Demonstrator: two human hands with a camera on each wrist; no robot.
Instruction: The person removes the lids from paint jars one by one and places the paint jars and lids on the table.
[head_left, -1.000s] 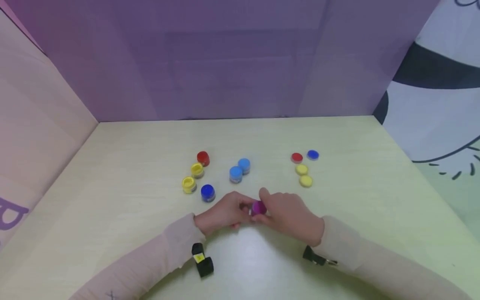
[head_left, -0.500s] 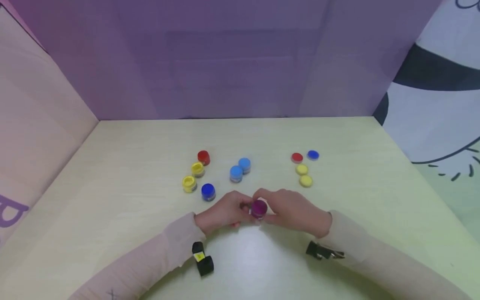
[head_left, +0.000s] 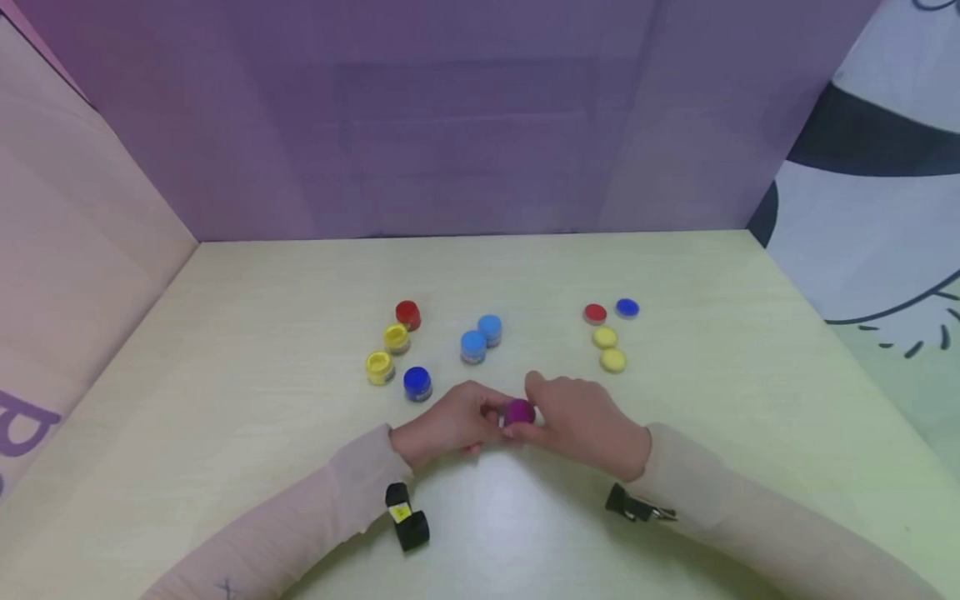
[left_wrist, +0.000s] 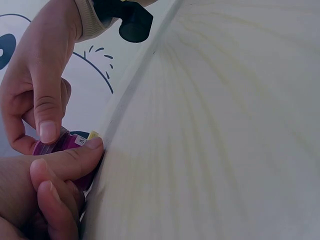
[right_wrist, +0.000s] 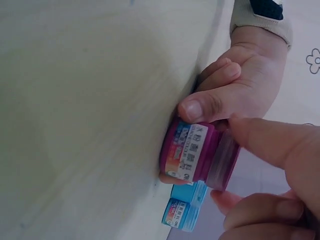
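Note:
A small magenta paint jar (head_left: 519,412) with a printed label stands between my hands at the near middle of the table. My left hand (head_left: 456,421) grips its body low down, thumb along the label side in the right wrist view. At the ridged magenta lid (right_wrist: 223,160), my right hand (head_left: 588,427) has its thumb and fingers on opposite sides of the rim. The lid sits on the jar's neck. In the left wrist view the left thumb (left_wrist: 75,157) covers part of the jar.
Beyond my left hand stand a dark blue jar (head_left: 417,383), two yellow jars (head_left: 380,367) with no lids on, and a red jar (head_left: 408,314). Two light blue jars (head_left: 473,347) stand mid-table. Red, blue and yellow lids (head_left: 612,360) lie at the right. A purple wall (head_left: 480,125) closes the back.
My right hand shifted right and spread its fingers round the lid, then turned back to about its earlier pose. The left hand and the jar stay in place.

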